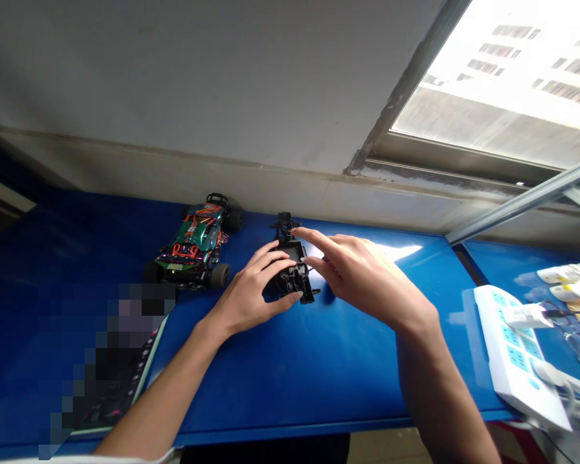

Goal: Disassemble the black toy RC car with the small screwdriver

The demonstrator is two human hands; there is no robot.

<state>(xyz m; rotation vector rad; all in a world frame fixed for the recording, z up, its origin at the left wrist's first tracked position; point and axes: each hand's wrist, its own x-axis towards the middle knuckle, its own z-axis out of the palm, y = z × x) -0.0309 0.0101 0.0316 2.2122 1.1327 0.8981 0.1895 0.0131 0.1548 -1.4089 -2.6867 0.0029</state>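
A black toy-car chassis [292, 270] lies on the blue table [319, 361] near the back wall. My left hand [254, 287] grips its left side, fingers over the top and thumb under its near edge. My right hand [355, 270] hovers at the chassis's right side with the fingers spread, the index fingertip touching its top near the far end. A finished toy race car [196, 248] with a green and orange body stands just left of the chassis, apart from both hands.
A white power strip [510, 351] with plugs and cables lies at the right edge. A dark pixelated item [120, 361] sits at the front left. White tubes [568, 277] lie far right. A wall and window ledge run behind the table.
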